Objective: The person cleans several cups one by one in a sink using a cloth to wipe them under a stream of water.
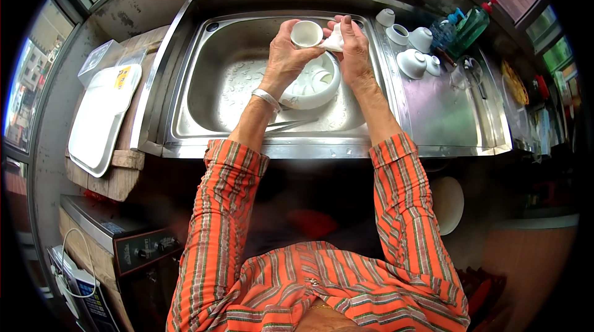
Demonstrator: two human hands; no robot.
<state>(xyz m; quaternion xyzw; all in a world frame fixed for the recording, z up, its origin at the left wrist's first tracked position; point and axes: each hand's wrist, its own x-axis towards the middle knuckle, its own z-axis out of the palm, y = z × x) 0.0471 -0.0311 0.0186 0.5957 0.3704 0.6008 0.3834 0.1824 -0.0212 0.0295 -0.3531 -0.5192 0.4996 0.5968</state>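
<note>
My left hand [290, 51] grips a small white cup [306, 34], its mouth turned up towards me. Beside it, my right hand [355, 49] holds a crumpled white cloth or tissue [334, 40] against the fingers, close to the cup's rim. Both hands are above a stainless steel sink basin [218, 86]. Under them a white bowl [308, 101] stands in the basin with several white pieces of crockery inside, partly hidden by my left hand. Thin metal utensils [292, 124], perhaps chopsticks, lie on the basin floor near its front edge. Water drops dot the steel.
On the right drainboard [441, 118] stand several white cups and bowls [411, 64], mostly upside down. Behind them are a blue-topped pump bottle [443, 30] and a green bottle with a red pump [471, 28]. A white tray [100, 118] rests on a wooden board [127, 160] at left.
</note>
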